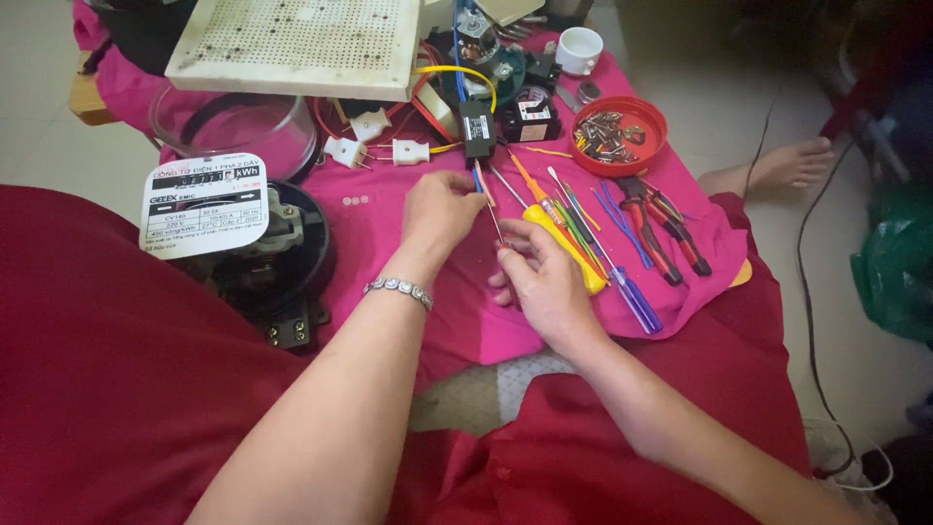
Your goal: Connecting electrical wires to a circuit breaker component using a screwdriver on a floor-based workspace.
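Note:
My left hand (439, 212), with a silver bracelet at the wrist, pinches the upper end of a thin screwdriver (489, 206) over a pink cloth (389, 243). My right hand (540, 277) grips the lower end of that same thin tool between its fingertips. A yellow-handled screwdriver (562, 245) lies just right of my right hand, touching it or nearly so. A small black box (477, 129) with wires sits just beyond the tool's tip.
A black electricity meter (260, 255) with a white label plate lies at left beside a clear dome cover (233, 124). Pliers (661, 228), more screwdrivers, a red bowl of screws (618, 133), white plugs (408, 151), a perforated white board (296, 44) and a bare foot (787, 163) surround the cloth.

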